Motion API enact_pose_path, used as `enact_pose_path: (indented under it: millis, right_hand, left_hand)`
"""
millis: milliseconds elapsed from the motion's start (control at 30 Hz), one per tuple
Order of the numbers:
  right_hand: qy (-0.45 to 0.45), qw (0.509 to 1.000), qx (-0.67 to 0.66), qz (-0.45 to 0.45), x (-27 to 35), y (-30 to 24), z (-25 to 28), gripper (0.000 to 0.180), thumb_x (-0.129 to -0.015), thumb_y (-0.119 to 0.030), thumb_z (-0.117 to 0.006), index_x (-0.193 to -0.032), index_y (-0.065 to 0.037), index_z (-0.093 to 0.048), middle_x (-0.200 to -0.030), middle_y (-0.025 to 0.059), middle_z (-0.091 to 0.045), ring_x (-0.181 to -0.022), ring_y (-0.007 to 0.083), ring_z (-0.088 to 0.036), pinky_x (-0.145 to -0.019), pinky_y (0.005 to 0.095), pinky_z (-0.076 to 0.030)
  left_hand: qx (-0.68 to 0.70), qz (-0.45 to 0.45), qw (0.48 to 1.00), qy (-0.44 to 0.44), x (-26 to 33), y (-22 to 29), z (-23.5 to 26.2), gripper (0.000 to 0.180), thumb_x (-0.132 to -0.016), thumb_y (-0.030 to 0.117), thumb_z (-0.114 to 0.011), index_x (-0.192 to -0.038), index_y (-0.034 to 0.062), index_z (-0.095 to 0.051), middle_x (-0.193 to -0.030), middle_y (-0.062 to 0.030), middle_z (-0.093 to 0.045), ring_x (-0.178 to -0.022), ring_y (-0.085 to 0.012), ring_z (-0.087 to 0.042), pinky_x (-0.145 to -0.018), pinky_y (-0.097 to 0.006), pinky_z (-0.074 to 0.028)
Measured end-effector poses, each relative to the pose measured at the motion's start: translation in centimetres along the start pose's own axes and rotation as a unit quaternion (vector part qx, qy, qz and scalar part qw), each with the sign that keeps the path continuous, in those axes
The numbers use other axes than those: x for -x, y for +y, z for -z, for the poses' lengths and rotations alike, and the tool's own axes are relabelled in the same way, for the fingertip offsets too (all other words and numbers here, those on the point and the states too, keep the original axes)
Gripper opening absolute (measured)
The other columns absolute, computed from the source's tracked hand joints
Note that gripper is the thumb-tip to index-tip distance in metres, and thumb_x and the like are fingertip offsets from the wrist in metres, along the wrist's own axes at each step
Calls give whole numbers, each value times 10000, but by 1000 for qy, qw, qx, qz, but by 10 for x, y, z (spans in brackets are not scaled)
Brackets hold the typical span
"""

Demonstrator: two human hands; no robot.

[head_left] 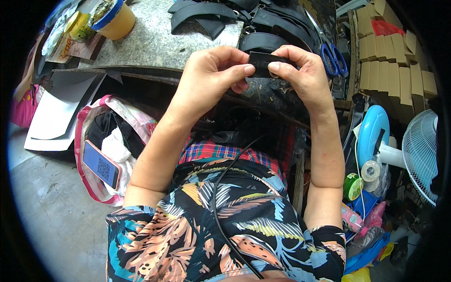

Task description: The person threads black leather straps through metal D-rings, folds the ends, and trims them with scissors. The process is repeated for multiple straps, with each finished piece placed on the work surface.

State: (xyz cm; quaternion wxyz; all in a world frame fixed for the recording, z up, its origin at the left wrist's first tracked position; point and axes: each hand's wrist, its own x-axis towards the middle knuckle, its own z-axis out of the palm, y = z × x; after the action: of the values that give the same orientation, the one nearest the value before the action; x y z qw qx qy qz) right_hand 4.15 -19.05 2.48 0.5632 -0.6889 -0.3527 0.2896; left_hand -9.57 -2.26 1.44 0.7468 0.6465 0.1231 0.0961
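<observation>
Between my two hands, over the near edge of the worktable, is a short, flat end of a black leather strap (260, 60). My left hand (208, 75) pinches its left end between thumb and fingers. At the other end, my right hand (304, 77) grips it with the thumb pressed on the front face. A slit-like mark shows on the piece; whether it joins the straps behind it, I cannot tell. Just beyond my hands lies a pile of black straps (202, 11) that look like belts, with metal rings among them.
Blue-handled scissors (333, 58) lie right of the pile. A yellow tub (115, 21) stands on the grey tabletop (155, 40) at the far left. Small cardboard boxes (385, 75) and a fan (420, 157) are at right; a bag with a phone (101, 164) is at left.
</observation>
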Motion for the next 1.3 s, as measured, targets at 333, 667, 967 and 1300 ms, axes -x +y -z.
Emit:
enact_pose_path:
  millis: [333, 667, 967, 1300]
  right_hand:
    - [-11, 1000, -12, 24, -4, 6, 1, 158, -863, -89, -721, -979, 9, -681, -856, -1, -650, -799, 62, -605, -735, 204, -483]
    - [72, 879, 347, 318, -2, 2, -2, 200, -700, -136, -797, -870, -101, -697, -775, 14, -624, -772, 204, -588, -821, 356, -421]
    - [144, 752, 462, 448, 6, 2, -9, 218, -627, -145, -789, -804, -199, -674, -695, -67, -551, -687, 137, -551, -780, 335, -388]
    - [160, 708, 498, 475, 8, 0, -3, 189, -648, -159, -756, -807, -228, -681, -703, -79, -550, -707, 120, -554, -808, 340, -385]
  left_hand:
    - [85, -1, 996, 3, 0, -1, 5, 173, -891, 52, -692, -1041, -19, -644, -849, -51, -674, -704, -104, -663, -641, -224, -545]
    - [-186, -226, 952, 90, 1, -10, 0, 146, -815, -120, -662, -904, -12, -619, -957, -48, -674, -867, -85, -640, -775, -216, -531]
    - [-108, -187, 975, 57, 4, -15, 0, 151, -826, -109, -662, -929, -12, -610, -1064, -81, -669, -920, -86, -635, -830, -219, -528]
    - [99, 48, 994, -27, 0, -3, 11, 161, -949, 125, -640, -1004, -25, -622, -912, -115, -689, -753, -143, -687, -686, -248, -580]
